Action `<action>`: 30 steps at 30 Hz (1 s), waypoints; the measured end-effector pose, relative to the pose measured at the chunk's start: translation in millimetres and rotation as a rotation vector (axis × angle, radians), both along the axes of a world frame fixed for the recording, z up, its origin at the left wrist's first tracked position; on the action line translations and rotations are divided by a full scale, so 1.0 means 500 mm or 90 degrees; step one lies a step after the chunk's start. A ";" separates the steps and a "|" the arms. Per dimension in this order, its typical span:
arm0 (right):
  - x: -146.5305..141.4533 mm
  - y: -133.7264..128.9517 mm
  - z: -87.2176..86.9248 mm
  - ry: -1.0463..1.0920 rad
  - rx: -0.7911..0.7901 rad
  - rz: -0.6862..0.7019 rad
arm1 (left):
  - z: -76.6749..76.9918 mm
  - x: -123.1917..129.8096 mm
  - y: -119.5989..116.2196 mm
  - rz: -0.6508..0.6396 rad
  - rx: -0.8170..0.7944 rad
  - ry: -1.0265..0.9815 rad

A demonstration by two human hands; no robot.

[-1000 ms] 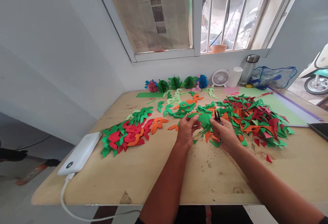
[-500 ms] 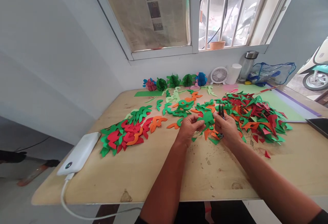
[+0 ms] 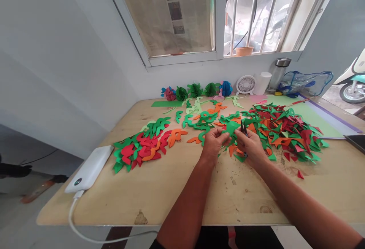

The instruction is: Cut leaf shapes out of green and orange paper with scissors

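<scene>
A small piece of green paper (image 3: 231, 126) is held up between both hands above the wooden table. My left hand (image 3: 214, 142) pinches its left side between thumb and fingers. At its right edge are the fingertips of my right hand (image 3: 251, 142), which also holds dark scissors (image 3: 243, 126) with the blades pointing away from me. Just right of that hand spreads a big pile of green, red and orange paper scraps (image 3: 285, 127). Curved green cutouts (image 3: 207, 116) lie behind my left hand, and an orange one (image 3: 194, 140) is beside it.
On the wooden table (image 3: 114, 203), red, green and orange cutouts (image 3: 145, 146) form a heap at left, near a white power bank (image 3: 89, 169) with a cable. Along the wall stand paper flowers (image 3: 195, 90), a small fan (image 3: 246, 84), a glass bottle (image 3: 278, 75) and a clear bag (image 3: 308, 81).
The view has shifted slightly. The green paper is tilted differently between my hands, and the scissors have moved a little left, closer to it.
</scene>
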State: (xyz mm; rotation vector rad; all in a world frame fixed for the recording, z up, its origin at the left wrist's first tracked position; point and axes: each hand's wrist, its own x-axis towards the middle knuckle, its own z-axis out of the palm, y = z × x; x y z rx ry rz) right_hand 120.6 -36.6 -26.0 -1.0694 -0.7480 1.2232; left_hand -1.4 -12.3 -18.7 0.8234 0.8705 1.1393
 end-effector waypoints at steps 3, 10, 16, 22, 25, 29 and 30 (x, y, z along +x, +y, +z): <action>0.002 0.001 0.000 -0.006 0.005 -0.009 | -0.004 0.003 0.000 -0.026 0.006 -0.010; 0.002 -0.001 -0.001 -0.004 -0.007 0.025 | 0.001 0.004 0.002 0.005 0.011 -0.024; -0.006 -0.013 0.009 -0.010 -0.019 0.103 | 0.012 -0.006 0.006 0.068 0.034 -0.042; -0.010 -0.012 0.005 -0.084 -0.040 0.141 | 0.016 -0.010 0.006 0.086 0.031 -0.041; -0.013 -0.012 0.005 -0.097 -0.038 0.159 | 0.019 -0.011 0.004 0.061 0.057 -0.013; -0.016 -0.015 0.009 -0.110 -0.029 0.166 | 0.026 -0.014 0.001 0.014 0.070 0.012; -0.016 -0.016 0.011 -0.114 -0.025 0.166 | 0.028 -0.015 0.000 0.018 0.073 0.017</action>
